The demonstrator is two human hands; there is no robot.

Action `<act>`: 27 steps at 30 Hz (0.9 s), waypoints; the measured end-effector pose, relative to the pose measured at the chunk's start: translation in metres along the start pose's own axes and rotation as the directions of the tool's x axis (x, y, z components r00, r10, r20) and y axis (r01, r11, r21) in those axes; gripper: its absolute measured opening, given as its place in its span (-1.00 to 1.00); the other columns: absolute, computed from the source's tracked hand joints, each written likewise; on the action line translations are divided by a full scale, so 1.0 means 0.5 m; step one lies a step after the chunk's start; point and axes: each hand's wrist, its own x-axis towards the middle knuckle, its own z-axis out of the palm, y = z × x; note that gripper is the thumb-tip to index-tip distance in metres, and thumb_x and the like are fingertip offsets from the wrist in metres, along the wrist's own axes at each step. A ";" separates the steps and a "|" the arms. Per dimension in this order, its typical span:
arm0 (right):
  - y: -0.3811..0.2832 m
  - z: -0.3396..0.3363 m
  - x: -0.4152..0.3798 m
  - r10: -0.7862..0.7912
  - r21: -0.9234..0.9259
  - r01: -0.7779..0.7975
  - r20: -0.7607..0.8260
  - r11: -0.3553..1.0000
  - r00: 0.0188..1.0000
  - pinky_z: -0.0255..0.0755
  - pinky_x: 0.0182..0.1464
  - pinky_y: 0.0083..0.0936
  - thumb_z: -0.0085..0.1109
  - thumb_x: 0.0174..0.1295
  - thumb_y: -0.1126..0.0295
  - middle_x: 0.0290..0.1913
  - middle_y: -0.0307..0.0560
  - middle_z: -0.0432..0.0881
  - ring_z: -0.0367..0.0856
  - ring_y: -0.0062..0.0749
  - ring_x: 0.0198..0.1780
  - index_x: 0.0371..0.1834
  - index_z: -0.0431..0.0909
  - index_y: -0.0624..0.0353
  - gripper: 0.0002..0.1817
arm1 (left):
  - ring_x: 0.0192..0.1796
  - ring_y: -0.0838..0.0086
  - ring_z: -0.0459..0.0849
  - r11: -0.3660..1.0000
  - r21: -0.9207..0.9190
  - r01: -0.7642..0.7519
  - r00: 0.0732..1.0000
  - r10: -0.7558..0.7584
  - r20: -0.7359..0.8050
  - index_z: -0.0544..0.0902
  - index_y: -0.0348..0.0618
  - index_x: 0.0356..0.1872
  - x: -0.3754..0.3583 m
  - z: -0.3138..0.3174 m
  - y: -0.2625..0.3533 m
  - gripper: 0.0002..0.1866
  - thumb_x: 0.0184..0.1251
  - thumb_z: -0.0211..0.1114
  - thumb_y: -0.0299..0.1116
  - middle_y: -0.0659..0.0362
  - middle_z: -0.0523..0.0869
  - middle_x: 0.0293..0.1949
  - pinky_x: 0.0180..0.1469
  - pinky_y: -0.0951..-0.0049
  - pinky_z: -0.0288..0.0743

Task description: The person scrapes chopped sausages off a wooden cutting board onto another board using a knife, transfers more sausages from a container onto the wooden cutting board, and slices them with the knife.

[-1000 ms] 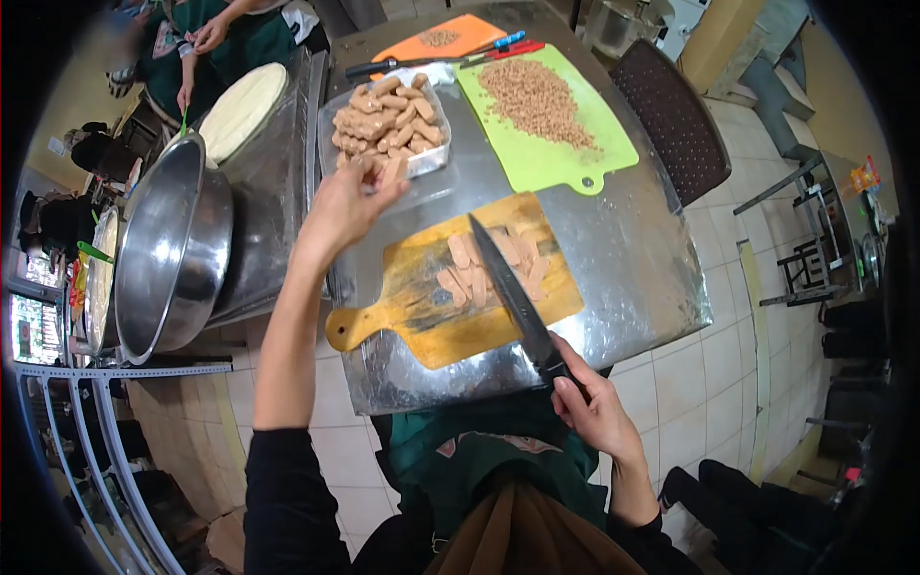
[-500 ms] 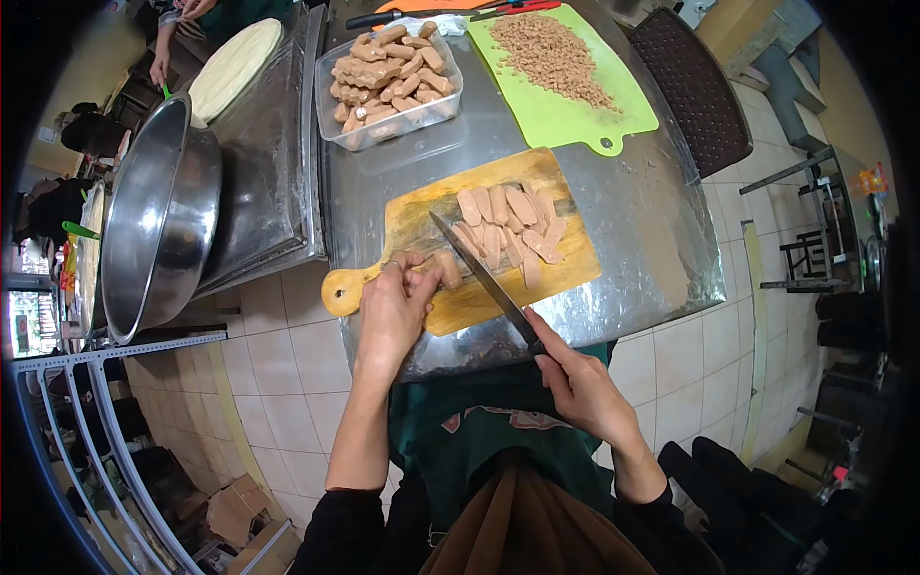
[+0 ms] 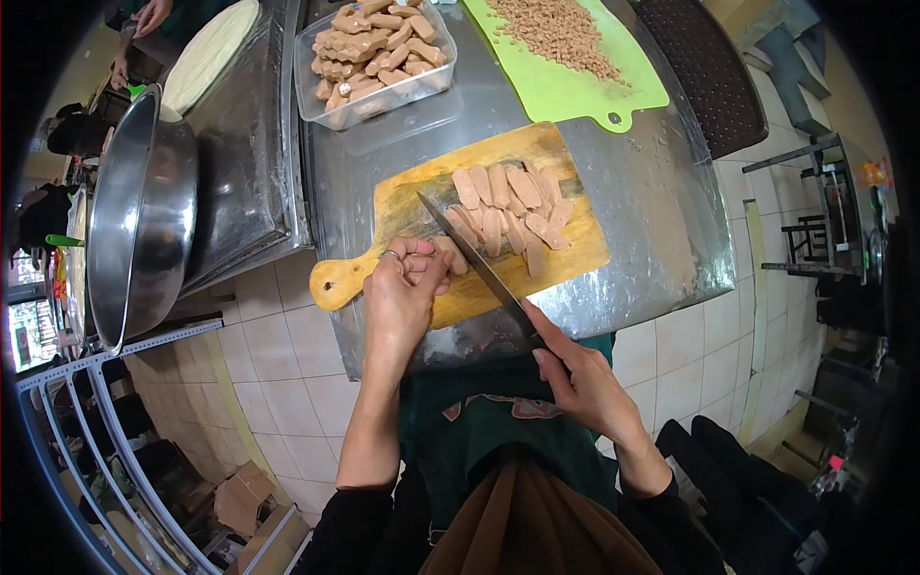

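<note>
A wooden cutting board [image 3: 407, 216] lies on the metal table. My right hand [image 3: 580, 379] is closed around the handle of a kitchen knife [image 3: 484, 270], whose blade points up and left across the board. Beside the blade, the curled fingers and thumb of my left hand [image 3: 402, 292] grip a short piece of sausage [image 3: 450, 257]; the fingers partly hide it. To the right of the blade lie several long flat sausage slices [image 3: 522, 196], some overlapping.
Behind the board stands a clear plastic tub [image 3: 379, 107] of whole sausages. A green cutting board [image 3: 546, 101] carries diced sausage [image 3: 565, 43]. At left are a large steel bowl [image 3: 158, 216] and a round of dough [image 3: 213, 57]. Another person's hand [image 3: 151, 17] shows at the upper left.
The view has shifted slightly, so the tub and boards sit higher in it. My left hand and the knife stay close together at the sausage; the slices lie much as before.
</note>
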 end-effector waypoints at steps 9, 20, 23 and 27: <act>-0.002 -0.014 0.004 0.024 0.016 -0.024 0.009 1.000 1.000 0.54 0.07 -0.14 0.03 0.44 0.52 0.10 0.30 0.66 0.63 0.30 0.04 0.59 0.18 -0.08 -0.35 | -0.40 0.58 0.70 0.994 -0.102 0.037 0.999 -0.038 -0.003 0.59 -0.37 -0.13 0.012 -0.002 -0.009 -0.73 0.38 0.43 -0.37 0.10 0.75 -0.41 -0.28 0.59 0.63; -0.001 -0.021 0.022 0.061 0.014 -0.062 0.070 0.998 0.996 0.55 0.01 -0.22 0.03 0.42 0.57 0.11 0.32 0.65 0.65 0.28 0.01 0.59 0.19 -0.06 -0.33 | -0.36 0.63 0.69 0.989 -0.142 0.029 0.999 -0.026 0.023 0.57 -0.38 0.00 0.011 -0.017 -0.015 -0.69 0.38 0.42 -0.41 0.15 0.75 -0.36 -0.26 0.62 0.63; 0.003 -0.021 0.010 -0.019 -0.014 0.019 -0.011 1.000 1.000 0.54 0.02 -0.21 0.05 0.40 0.60 0.14 0.31 0.64 0.66 0.26 0.03 0.58 0.22 -0.02 -0.34 | -0.38 0.63 0.69 0.986 -0.163 0.046 0.999 -0.044 0.012 0.58 -0.37 0.00 0.013 -0.004 -0.011 -0.69 0.36 0.43 -0.42 0.16 0.75 -0.37 -0.27 0.62 0.62; -0.006 -0.016 -0.004 -0.044 -0.019 0.043 -0.075 0.999 0.996 0.52 -0.14 -0.35 0.06 0.41 0.61 -0.21 0.13 0.65 0.63 -0.10 -0.27 0.57 0.26 0.00 -0.35 | -0.40 0.64 0.68 0.986 -0.157 0.053 0.998 -0.055 -0.007 0.58 -0.35 -0.01 0.016 0.003 -0.008 -0.68 0.35 0.45 -0.41 0.17 0.74 -0.39 -0.30 0.63 0.59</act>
